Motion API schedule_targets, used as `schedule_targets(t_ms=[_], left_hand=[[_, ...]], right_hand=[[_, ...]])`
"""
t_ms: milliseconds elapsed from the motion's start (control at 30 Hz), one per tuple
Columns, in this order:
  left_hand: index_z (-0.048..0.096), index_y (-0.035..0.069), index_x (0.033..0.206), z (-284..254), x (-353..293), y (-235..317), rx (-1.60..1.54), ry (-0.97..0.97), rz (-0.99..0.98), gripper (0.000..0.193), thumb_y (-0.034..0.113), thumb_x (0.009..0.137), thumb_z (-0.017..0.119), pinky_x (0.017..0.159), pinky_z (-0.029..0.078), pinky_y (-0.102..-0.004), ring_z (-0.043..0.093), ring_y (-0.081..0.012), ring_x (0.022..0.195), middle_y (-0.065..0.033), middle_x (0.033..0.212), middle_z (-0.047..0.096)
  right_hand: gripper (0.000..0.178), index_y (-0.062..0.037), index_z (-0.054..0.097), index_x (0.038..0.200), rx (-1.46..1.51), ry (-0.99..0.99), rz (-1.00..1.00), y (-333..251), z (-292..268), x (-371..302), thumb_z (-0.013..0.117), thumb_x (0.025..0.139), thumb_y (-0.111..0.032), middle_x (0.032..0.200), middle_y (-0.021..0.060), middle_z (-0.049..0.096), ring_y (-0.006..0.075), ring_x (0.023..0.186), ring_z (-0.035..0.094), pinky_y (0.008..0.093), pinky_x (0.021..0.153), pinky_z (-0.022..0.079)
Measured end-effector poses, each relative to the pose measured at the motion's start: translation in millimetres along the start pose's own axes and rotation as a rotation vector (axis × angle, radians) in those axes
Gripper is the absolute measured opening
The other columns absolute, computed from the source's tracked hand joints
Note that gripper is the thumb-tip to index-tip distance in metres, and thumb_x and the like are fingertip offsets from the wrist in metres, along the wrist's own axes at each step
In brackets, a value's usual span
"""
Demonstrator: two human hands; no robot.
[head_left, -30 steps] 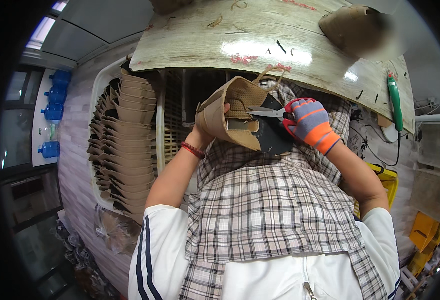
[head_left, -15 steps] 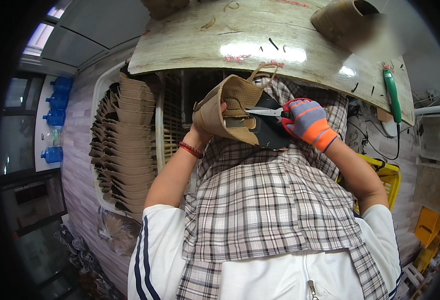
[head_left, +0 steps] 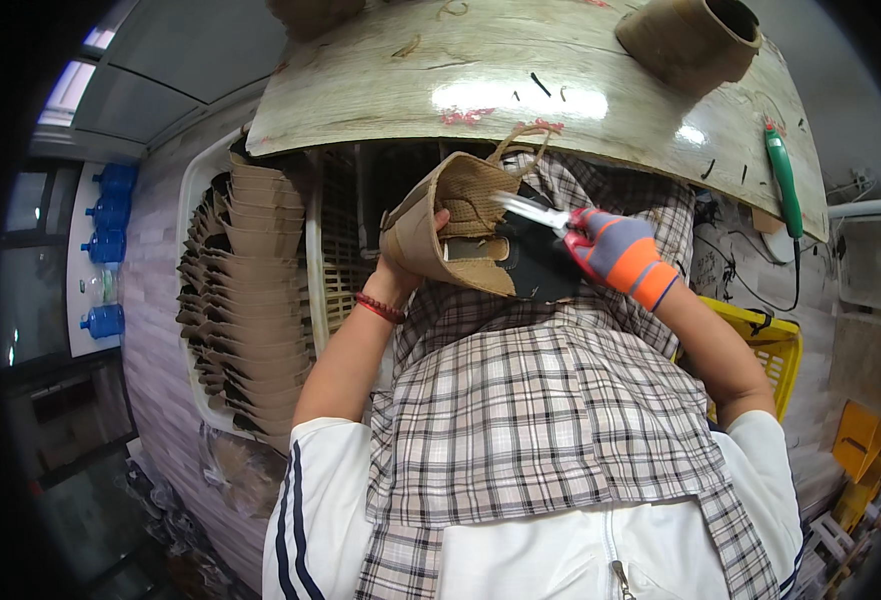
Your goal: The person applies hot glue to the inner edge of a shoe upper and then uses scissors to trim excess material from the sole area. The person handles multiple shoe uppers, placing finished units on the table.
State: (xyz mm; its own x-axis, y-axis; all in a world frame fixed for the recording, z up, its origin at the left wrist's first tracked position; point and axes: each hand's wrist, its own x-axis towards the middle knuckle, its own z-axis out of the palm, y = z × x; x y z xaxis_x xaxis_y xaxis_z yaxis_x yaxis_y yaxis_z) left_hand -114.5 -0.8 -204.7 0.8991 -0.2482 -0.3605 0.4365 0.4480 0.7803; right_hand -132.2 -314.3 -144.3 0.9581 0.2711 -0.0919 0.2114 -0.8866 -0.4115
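A tan fabric piece, curved round like a wide cuff with a textured inner side, is held over my lap. My left hand, bare, grips its left wall, with a fingertip showing inside the rim. A black flap hangs from its right side, and a tan cord loop rises from the top. In the orange and grey glove, my right hand is closed on red-handled scissors. Their blurred blades point left, over the piece's opening; whether they touch it I cannot tell.
The wooden table ahead carries dark scraps, a green corded tool and another tan piece. To the left, a white crate holds a stack of similar pieces. A yellow basket stands at right.
The scissors have tilted, their tips swinging up toward the far side of the opening. My right hand has shifted slightly with them. The tan piece stays nearly in place in my left hand.
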Motion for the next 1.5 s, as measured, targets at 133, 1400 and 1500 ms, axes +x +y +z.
schedule_targets(t_ms=[133,1400,1500], left_hand=[[0.06,0.005,0.129,-21,-1,-11,0.192,-0.043,0.129,0.049,0.012,0.084,0.08,0.089,0.058,-0.0343,0.063,-0.0183,0.107,-0.006,0.12,0.064],[0.065,0.014,0.119,466,279,192,1.999,-0.975,1.391,0.035,0.003,0.089,0.052,0.104,0.046,-0.0389,0.056,-0.0303,0.123,-0.0074,0.126,0.064],[0.058,0.02,0.134,459,257,225,1.644,-0.93,1.265,0.048,0.004,0.089,0.056,0.108,0.043,-0.0393,0.053,-0.0305,0.128,-0.009,0.135,0.06]], right_hand=[[0.037,-0.0095,0.072,0.094,0.182,-0.34,0.179,19,15,11,0.066,0.091,-0.046,0.079,0.011,0.072,0.0319,0.077,0.071,0.0376,0.068,0.054],[0.045,-0.0008,0.066,0.112,1.197,-0.043,0.254,41,100,-23,0.065,0.093,-0.042,0.108,0.0128,0.073,0.0285,0.097,0.071,0.0342,0.082,0.056],[0.049,-0.0042,0.067,0.111,0.57,-0.065,0.198,36,66,-21,0.069,0.088,-0.048,0.096,0.0138,0.074,0.0314,0.089,0.072,0.0354,0.077,0.055]])
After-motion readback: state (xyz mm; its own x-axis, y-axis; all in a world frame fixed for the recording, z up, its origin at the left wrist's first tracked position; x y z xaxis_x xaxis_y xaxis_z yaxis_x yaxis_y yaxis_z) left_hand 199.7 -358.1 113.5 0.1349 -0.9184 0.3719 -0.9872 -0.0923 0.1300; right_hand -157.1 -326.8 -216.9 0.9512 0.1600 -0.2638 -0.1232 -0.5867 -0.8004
